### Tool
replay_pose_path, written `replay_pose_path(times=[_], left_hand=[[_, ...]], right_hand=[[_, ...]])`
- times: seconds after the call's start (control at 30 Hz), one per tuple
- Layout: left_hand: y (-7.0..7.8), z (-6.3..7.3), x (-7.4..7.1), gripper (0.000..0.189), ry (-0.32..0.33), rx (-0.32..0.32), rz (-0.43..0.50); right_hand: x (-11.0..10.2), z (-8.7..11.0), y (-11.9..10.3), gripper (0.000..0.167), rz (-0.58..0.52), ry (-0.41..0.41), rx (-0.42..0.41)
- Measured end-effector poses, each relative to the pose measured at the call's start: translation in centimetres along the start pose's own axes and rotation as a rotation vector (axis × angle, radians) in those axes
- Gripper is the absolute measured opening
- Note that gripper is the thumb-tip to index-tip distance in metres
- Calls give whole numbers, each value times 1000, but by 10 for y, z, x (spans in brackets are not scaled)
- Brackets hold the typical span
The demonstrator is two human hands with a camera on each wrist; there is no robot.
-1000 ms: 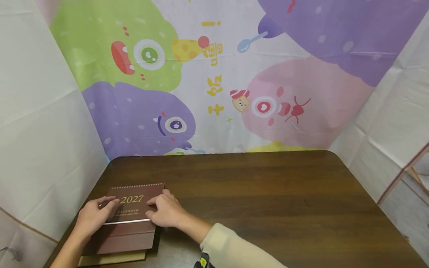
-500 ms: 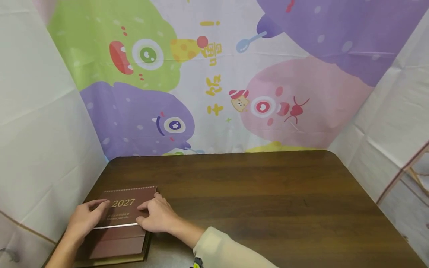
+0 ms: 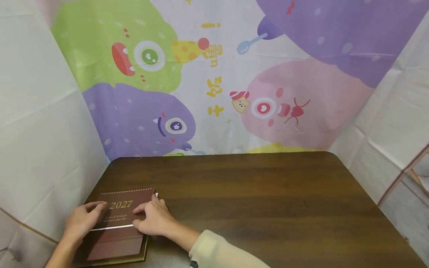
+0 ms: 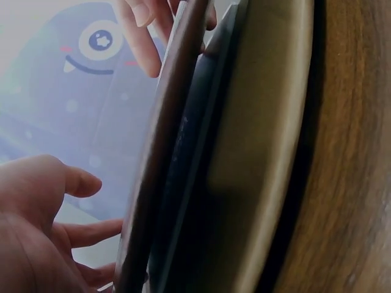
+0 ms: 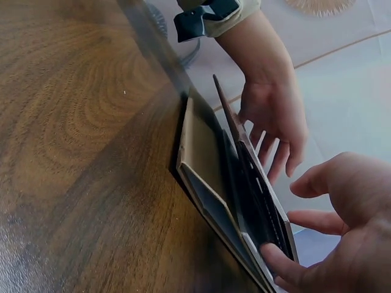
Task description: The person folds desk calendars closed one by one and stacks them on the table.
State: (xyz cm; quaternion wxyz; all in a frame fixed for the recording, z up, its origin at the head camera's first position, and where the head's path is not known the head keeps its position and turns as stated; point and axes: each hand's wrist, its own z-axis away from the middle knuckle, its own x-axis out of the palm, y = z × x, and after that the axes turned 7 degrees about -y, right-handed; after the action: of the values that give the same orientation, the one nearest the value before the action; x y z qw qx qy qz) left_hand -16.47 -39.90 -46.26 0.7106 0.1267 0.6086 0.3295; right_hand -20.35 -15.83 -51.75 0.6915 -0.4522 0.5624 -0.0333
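Note:
A maroon 2027 desk calendar (image 3: 115,214) with a ring-bound top edge lies between my hands at the table's left side. My left hand (image 3: 82,221) holds its left edge, fingertips against the edge and thumb raised off the cover. At the right edge, my right hand (image 3: 155,219) has fingers round the side, one reaching under it in the right wrist view. Beneath the calendar is a flat tan-gold thing (image 5: 204,162), a book or shallow box; I cannot tell which. A gap shows between the two in both wrist views.
The dark wooden table (image 3: 261,201) stretches away to the right. A cartoon-printed cloth (image 3: 214,134) hangs behind it, and white cloth walls (image 3: 43,93) stand on both sides. A black band (image 5: 208,18) sits on the left wrist.
Both hands have shifted left and slightly nearer with the calendar. It now sits more squarely over the gold-edged thing, covering more of its front part.

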Motion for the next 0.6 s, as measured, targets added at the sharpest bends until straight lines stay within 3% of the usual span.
replay_pose_path(times=[0.6], left_hand=[[2,-2,9,71,-34,-12,34]], right_hand=[[4,4,-2,30,68,-30,20]])
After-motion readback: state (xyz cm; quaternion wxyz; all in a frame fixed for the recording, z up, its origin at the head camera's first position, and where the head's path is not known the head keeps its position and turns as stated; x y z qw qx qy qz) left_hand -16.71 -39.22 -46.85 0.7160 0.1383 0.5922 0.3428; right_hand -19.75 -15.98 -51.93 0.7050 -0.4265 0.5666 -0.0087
